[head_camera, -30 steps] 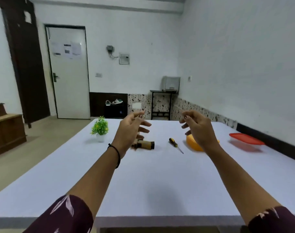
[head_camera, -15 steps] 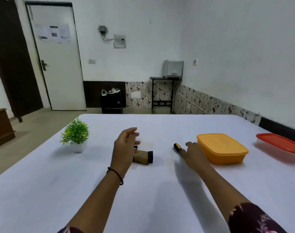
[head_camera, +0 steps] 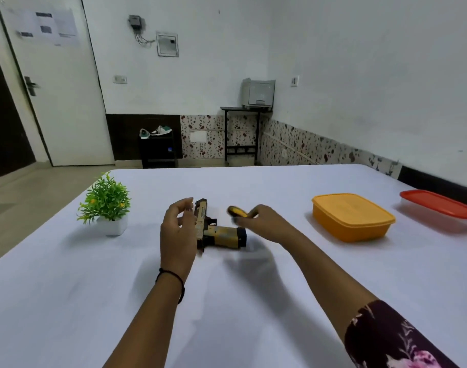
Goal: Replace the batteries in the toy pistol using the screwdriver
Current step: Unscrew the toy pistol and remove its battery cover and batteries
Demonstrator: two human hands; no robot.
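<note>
While your right hand (head_camera: 264, 221) grips the screwdriver (head_camera: 237, 211), your left hand (head_camera: 177, 229) is just beside the toy pistol (head_camera: 219, 232), fingers relaxed, holding nothing.

head view, forward-down over table (head_camera: 253, 301)

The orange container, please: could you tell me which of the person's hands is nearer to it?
Right. The right hand, gripping the screwdriver, is to the left of the orange container; the left hand is farther left, beyond the toy pistol.
</note>
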